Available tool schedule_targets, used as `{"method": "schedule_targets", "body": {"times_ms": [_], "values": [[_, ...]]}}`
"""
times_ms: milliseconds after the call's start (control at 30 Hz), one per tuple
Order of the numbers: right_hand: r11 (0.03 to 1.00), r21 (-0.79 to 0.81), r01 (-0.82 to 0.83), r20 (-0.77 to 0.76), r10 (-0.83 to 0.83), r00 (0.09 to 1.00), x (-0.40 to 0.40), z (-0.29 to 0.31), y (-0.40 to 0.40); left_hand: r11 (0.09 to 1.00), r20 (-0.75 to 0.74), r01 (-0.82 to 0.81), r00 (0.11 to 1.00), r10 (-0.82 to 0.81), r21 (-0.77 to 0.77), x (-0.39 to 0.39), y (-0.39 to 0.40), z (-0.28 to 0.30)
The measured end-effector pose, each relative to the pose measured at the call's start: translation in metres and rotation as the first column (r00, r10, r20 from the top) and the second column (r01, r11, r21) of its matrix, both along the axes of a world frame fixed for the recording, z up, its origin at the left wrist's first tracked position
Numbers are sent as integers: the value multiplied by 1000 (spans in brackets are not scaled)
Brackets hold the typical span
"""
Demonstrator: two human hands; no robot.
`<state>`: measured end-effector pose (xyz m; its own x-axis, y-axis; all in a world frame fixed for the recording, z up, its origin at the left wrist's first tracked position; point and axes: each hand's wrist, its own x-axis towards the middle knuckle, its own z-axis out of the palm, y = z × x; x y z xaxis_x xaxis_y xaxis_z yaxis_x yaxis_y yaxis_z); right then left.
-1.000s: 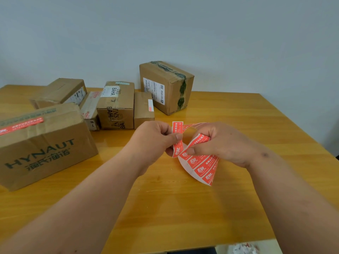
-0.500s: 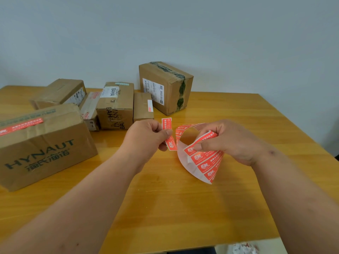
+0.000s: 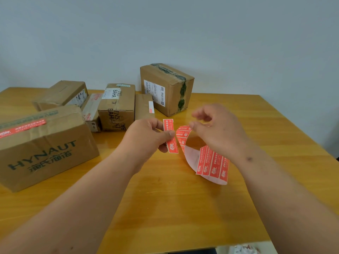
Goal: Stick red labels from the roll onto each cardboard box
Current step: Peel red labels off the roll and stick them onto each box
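"HYNAUT" on the large box (image 3: pixel 45 147); "BAHA" on the middle box (image 3: pixel 117 105).

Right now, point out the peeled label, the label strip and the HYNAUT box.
peeled label (image 3: pixel 170 136), head view, middle of its red face
label strip (image 3: pixel 212 165), head view, red labels near its free end
HYNAUT box (image 3: pixel 45 154), head view, printed front face

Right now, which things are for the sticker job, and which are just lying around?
For the job: left hand pinching a peeled red label; right hand above the label strip; cardboard boxes, like the HYNAUT box.

Just there: wooden table, crumpled scrap below its edge.
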<state>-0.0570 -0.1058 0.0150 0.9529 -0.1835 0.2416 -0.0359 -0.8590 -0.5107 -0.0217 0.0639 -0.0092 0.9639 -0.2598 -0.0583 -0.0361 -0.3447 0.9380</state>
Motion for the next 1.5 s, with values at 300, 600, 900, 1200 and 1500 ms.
{"method": "schedule_targets", "body": {"times_ms": [300, 600, 900, 1200, 1500], "values": [[756, 630, -181, -161, 355, 921, -2, -16, 12, 998, 16, 3, 1000, -2, -60, 0, 4, 1], [682, 727, -73, -84, 194, 977, 6, -18, 10, 986, -143, 148, 977, -158, -77, -7, 17, 3], [703, 705, -94, -103, 233, 967, 5, -17, 11, 992, -153, 107, 981, -117, -70, -6, 16, 0], [714, 695, -86, -133, 244, 961, 7, -18, 12, 989, -136, 117, 982, -128, -85, -5, 17, 1], [790, 611, -59, -145, 185, 972, 5, -19, 18, 988, -135, 111, 983, -125, -108, -5, 15, 1]]}}
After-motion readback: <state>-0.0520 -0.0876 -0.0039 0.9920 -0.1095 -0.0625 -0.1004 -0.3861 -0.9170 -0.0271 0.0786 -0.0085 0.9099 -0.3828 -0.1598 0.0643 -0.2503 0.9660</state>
